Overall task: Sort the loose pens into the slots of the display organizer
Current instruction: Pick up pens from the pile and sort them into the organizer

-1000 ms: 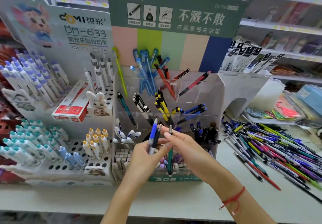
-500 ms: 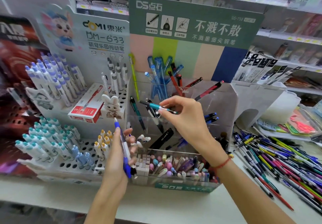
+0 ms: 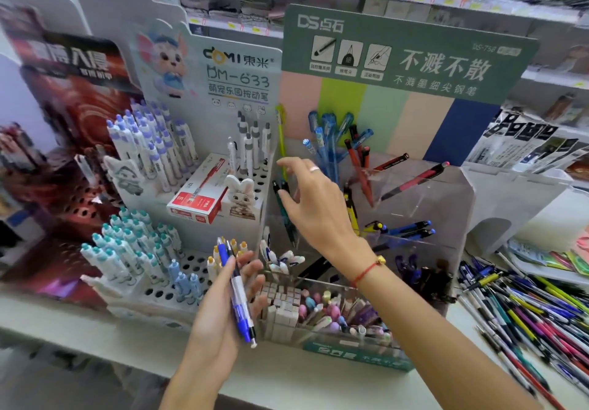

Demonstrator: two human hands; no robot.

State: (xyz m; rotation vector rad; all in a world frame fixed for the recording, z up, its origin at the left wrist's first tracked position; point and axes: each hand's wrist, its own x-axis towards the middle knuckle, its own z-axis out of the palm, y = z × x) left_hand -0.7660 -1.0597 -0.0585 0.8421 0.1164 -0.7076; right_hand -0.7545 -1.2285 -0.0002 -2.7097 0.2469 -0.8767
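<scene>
My left hand [image 3: 223, 314] holds two pens [image 3: 237, 291], one blue and white and one darker, low in front of the clear display organizer [image 3: 424, 205]. My right hand [image 3: 312, 199] hovers over the organizer's left slots with fingers spread and nothing in them. Just under its fingertips a teal pen [image 3: 285, 215] stands tilted in a left slot. Other slots hold blue pens [image 3: 328, 141], red pens [image 3: 360, 167] and yellow-black pens [image 3: 350, 212]. A heap of loose pens [image 3: 526, 314] lies on the shelf at the right.
A white DOMI pen stand [image 3: 153, 295] with rows of capped pens and a red box [image 3: 197, 199] stands left of the organizer. A tray of erasers [image 3: 318, 310] sits at the organizer's front. Store shelves run behind, and the shelf edge [image 3: 287, 387] is near me.
My right hand carried the teal pen up and left, let it go into a left slot and now spreads open above it. My left hand kept its two pens and moved slightly right.
</scene>
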